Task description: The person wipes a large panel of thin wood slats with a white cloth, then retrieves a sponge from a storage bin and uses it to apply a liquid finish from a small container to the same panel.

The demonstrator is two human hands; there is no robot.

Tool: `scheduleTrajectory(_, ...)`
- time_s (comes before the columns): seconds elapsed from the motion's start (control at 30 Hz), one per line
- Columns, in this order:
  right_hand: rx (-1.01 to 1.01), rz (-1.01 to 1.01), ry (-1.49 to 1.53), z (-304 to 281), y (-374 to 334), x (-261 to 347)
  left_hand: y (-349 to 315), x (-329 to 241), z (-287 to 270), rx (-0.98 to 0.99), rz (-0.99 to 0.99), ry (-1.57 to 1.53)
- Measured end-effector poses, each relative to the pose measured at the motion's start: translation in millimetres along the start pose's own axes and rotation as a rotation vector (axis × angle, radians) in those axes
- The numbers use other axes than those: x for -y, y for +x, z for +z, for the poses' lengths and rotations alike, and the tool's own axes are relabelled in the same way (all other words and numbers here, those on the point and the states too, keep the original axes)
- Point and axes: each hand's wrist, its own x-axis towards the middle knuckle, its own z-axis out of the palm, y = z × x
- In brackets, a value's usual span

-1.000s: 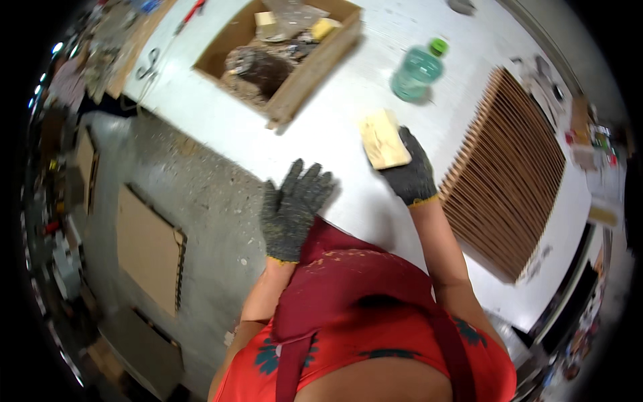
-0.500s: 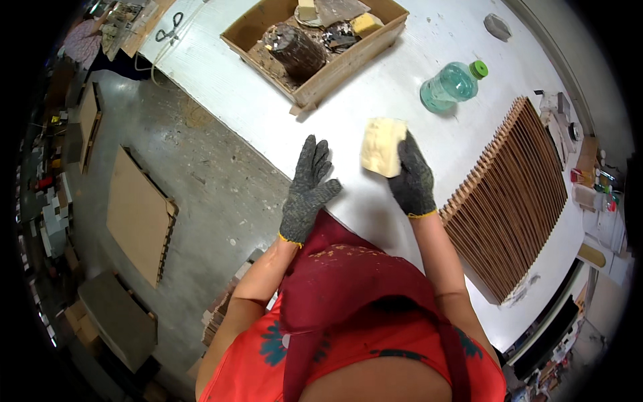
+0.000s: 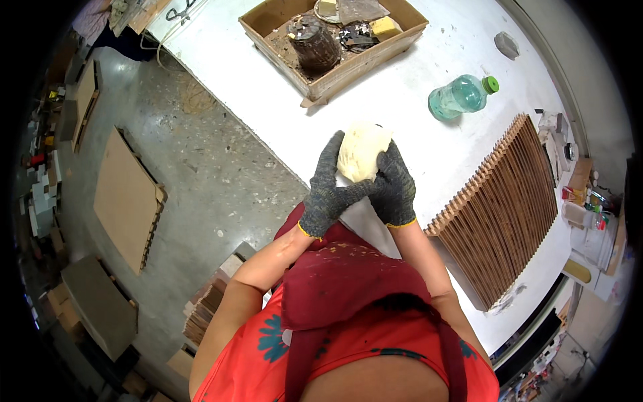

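A pale yellow sponge (image 3: 363, 151) is held between both gloved hands above the white table (image 3: 281, 114). My left hand (image 3: 329, 186), in a dark grey knit glove with a yellow cuff, grips the sponge's left side, its thumb reaching across underneath. From the right, my right hand (image 3: 394, 186), in a matching glove, wraps the other side. The sponge looks bent and rounded between them. Nearest to my right hand is a stack of thin brown wooden strips (image 3: 499, 214), set close together in a slanting row.
Farther off stands a shallow cardboard box (image 3: 328, 87) with a stained brown can (image 3: 313, 45) and yellow sponge pieces. A clear bottle with a green cap (image 3: 462, 96) lies beyond the strips. Scissors (image 3: 179, 13) rest by the far left edge. Flat boards (image 3: 127, 201) are over the concrete floor.
My left hand has moved right and closed on the sponge, which only the right hand held before. The right hand has shifted slightly left. The sponge has gone from flat to rounded.
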Motion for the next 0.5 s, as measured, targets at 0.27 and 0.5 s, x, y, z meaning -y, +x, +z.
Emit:
scheduleTrajectory(0.27, -0.018, -0.025, -0.06, 16, -12, 18, 3, -17, -5, 0.045, -0.15, -0.216)
scheduleTrajectory(0.5, 0.058, -0.235, -0.471, 1, -14, 21, 3, -35, -22, 0.115, -0.39, -1.161)
